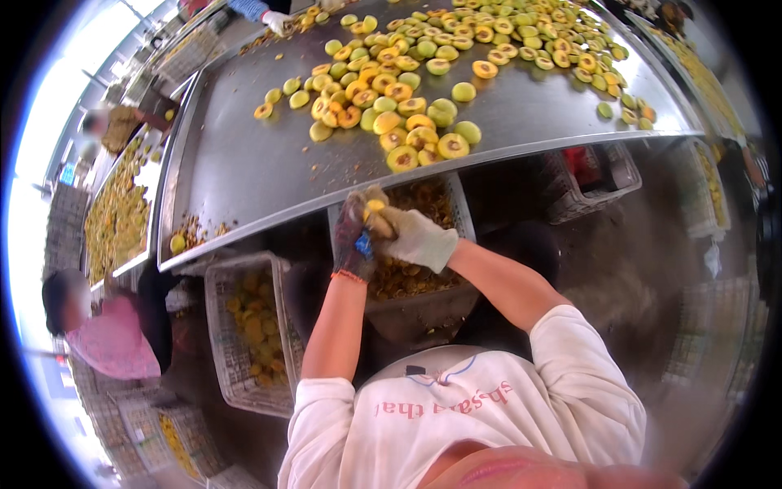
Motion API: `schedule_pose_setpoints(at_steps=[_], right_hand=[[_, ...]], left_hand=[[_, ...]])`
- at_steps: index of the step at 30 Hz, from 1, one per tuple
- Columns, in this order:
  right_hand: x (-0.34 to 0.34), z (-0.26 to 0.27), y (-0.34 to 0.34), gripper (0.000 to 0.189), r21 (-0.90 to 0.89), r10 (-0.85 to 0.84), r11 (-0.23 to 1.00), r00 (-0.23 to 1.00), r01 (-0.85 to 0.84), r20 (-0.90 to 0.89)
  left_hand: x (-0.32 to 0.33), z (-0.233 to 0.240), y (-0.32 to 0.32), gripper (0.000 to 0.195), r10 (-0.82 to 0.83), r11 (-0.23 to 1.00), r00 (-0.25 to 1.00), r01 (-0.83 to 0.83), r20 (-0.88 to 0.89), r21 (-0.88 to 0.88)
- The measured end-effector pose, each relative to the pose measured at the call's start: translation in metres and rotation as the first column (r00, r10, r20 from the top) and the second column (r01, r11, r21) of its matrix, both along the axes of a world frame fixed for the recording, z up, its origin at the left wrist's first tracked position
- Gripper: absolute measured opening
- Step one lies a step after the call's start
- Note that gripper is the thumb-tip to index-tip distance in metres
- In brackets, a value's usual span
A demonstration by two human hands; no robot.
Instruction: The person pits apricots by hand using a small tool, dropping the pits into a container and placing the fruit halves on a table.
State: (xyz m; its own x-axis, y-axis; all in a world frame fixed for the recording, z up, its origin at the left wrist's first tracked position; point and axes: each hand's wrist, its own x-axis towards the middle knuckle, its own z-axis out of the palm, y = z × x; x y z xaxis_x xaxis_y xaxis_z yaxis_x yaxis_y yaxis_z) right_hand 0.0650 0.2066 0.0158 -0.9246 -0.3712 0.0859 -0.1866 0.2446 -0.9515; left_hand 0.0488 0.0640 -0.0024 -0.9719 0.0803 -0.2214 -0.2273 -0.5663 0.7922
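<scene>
Both of my gloved hands meet over a plastic crate [421,302] filled with brownish fruit scraps, just below the front edge of a metal table [244,134]. A yellow piece of fruit [374,208] shows between the fingers. My left hand [355,235], in a dark, stained glove with a blue patch, is closed around the fruit. Against it presses my right hand [415,235], in a pale work glove with brown fingertips; whether it grips a tool is hidden. Halved yellow-green stone fruits [397,122], many with brown centres, lie heaped on the table beyond.
A crate of fruit halves [214,330] stands at the left below the table, and another crate with something red [595,195] at the right. Small scraps [195,235] lie in the table's left corner. Co-workers sit at the left; a co-worker's gloved hand [278,22] is at the far edge.
</scene>
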Motion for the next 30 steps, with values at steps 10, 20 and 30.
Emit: schedule_pose_setpoints(at_steps=[10, 20, 30], right_hand=[[-0.008, -0.010, 0.023, 0.028, 0.194, 0.070, 0.979, 0.998, -0.068, -0.002], [-0.011, 0.009, 0.009, 0.027, 0.095, -0.100, 0.989, 0.983, 0.116, -0.156], [-0.017, 0.015, 0.013, 0.027, 0.235, -0.116, 0.963, 0.990, 0.132, -0.082]], left_hand=[[0.002, -0.020, -0.079, 0.030, 0.191, 0.966, 0.952, -0.226, -0.240, -0.128], [-0.032, 0.020, -0.208, 0.056, 0.099, -0.059, 0.942, -0.316, -0.320, -0.947], [-0.289, -0.016, -0.074, 0.052, -0.346, -0.164, 0.913, -0.286, -0.217, -0.944]])
